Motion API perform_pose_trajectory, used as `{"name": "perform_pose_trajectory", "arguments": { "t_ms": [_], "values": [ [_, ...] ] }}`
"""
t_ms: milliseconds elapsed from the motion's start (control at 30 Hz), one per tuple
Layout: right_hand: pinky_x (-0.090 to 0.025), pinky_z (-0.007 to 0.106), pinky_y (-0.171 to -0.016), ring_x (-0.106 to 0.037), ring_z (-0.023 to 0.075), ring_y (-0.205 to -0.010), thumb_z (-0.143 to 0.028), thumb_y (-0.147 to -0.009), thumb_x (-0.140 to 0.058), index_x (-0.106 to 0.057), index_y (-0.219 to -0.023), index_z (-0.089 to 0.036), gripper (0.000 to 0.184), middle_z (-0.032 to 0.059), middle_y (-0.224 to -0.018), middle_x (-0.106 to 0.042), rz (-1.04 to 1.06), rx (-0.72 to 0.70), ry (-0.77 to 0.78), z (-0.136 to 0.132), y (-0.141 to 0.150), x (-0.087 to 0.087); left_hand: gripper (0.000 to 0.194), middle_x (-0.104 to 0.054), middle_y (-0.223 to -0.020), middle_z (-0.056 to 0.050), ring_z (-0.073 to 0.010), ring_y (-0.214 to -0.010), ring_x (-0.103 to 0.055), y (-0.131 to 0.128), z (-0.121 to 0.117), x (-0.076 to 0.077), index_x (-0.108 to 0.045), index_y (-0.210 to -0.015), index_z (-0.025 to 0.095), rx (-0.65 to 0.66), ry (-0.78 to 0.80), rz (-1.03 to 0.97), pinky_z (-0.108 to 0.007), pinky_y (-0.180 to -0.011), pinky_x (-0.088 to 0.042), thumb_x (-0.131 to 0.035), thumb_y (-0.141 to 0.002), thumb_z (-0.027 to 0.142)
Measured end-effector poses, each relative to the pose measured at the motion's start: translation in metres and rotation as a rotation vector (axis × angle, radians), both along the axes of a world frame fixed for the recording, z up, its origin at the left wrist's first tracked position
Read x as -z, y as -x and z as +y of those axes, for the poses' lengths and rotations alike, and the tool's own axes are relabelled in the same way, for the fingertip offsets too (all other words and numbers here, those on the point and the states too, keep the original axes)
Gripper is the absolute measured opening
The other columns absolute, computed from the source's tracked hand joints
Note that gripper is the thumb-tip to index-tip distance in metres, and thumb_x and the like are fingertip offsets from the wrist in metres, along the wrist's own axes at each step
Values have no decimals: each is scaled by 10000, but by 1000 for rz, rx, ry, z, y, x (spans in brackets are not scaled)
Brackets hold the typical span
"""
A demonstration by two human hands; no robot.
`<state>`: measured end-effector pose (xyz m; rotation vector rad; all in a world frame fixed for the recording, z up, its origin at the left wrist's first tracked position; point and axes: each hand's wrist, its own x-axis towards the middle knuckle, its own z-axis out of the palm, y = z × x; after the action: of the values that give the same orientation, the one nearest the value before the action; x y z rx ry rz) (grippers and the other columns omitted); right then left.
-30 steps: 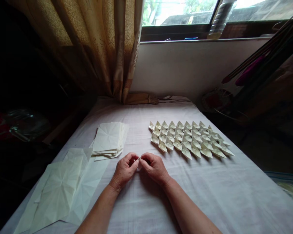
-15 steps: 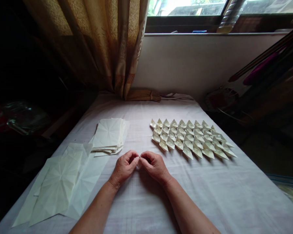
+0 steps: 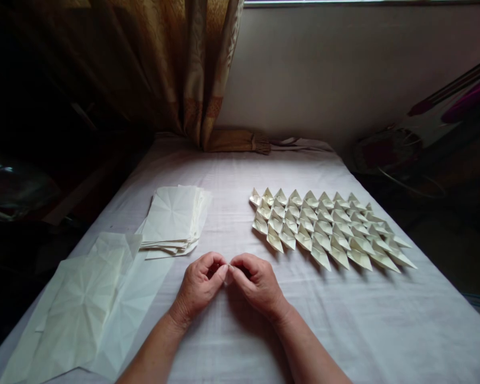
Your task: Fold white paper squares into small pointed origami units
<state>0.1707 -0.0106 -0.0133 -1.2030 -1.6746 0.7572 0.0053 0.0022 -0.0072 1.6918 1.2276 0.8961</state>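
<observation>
Fingertip to fingertip, my left hand (image 3: 202, 285) and my right hand (image 3: 256, 281) meet at the middle of the bed-like surface, thumbs pressed to forefingers. Between them they pinch a small piece of folded paper (image 3: 226, 276), pale and mostly hidden by the fingers. Beyond my right hand stand several rows of small folded paper boats (image 3: 322, 226), cream-coloured and packed close together. A stack of creased paper squares (image 3: 170, 213) lies beyond my left hand. Nearer on the left, larger creased sheets (image 3: 82, 304) overlap one another.
A pale sheet (image 3: 344, 330) covers the flat surface under everything. At its far edge a gold curtain (image 3: 196, 96) hangs down, with a brown fringed cloth (image 3: 236, 141) lying beside it. Behind is a plain wall (image 3: 312, 74). Dark clutter borders both sides.
The view has tipped downward, so the window has almost left the picture. Both hands keep the same pinch at the middle, with only slight finger movement. The paper boats and stacks stay put.
</observation>
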Motion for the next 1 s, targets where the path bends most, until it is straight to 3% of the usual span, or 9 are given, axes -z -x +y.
{"name": "perform_pose_trajectory", "arguments": {
  "t_ms": [267, 1000],
  "values": [
    [-463, 218, -609, -603, 123, -610, -203, -848, -544, -636, -729, -189, 152, 13, -669, -665, 12, -4, 25, -1, 0, 0, 152, -601, -681, 3, -118, -605, -557, -1, -1, 5, -620, -781, 173, -36, -19, -37, -204, -574, -463, -559, -836, 301],
    [-472, 236, -619, -592, 133, -616, -253, -847, -547, -638, -710, -193, 175, 13, -667, -661, 74, 6, 75, -3, 0, 2, 137, -627, -701, -2, -123, -630, -580, -3, -3, -1, -634, -751, 175, -73, -67, -53, -202, -581, -473, -572, -806, 285]
  ]
}}
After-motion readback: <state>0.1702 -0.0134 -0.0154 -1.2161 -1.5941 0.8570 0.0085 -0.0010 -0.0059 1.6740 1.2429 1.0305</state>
